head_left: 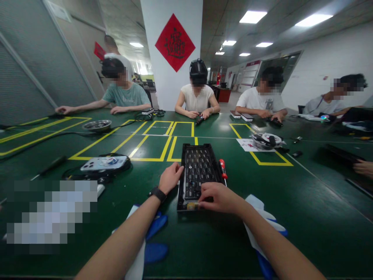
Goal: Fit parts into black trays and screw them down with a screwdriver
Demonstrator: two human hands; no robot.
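Note:
A black rectangular case (pixel 201 167) with rows of small shiny pieces inside lies lengthwise in front of me. My left hand (pixel 171 178) is closed at the case's left edge, its fingers curled against the rim. Over the near right part of the case, my right hand (pixel 215 196) has thumb and forefinger pinched together; whatever is between them is too small to make out. Beside those fingertips a yellowish piece (pixel 192 206) shows at the near end of the case. A screwdriver (pixel 222 168) with a red handle rests against the right side.
White and blue gloves (pixel 155 252) lie under my forearms on the green table (pixel 186 245). A phone (pixel 105 163) sits on black cables to the left. Metal bowls (pixel 97 125) stand farther off. Several people sit around the table, one directly opposite.

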